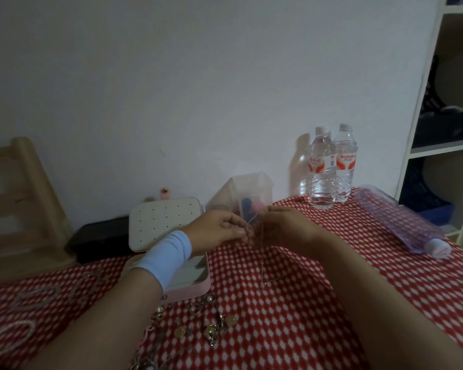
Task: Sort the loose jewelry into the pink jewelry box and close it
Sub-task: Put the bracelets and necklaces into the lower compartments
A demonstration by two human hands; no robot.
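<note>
Now L hand (217,231) & R hand (286,231) fingers both pinched on thin chain (262,265), dangling over surface (305,316); pink jewelry box (195,288) open at left, loose jewelry (211,327) near.

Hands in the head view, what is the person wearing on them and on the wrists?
The left hand has a soft light blue band round its wrist, like a stretchy cuff. The right hand has a bare wrist. No sleeves, rings or watch show, though the picture is dim.
</note>
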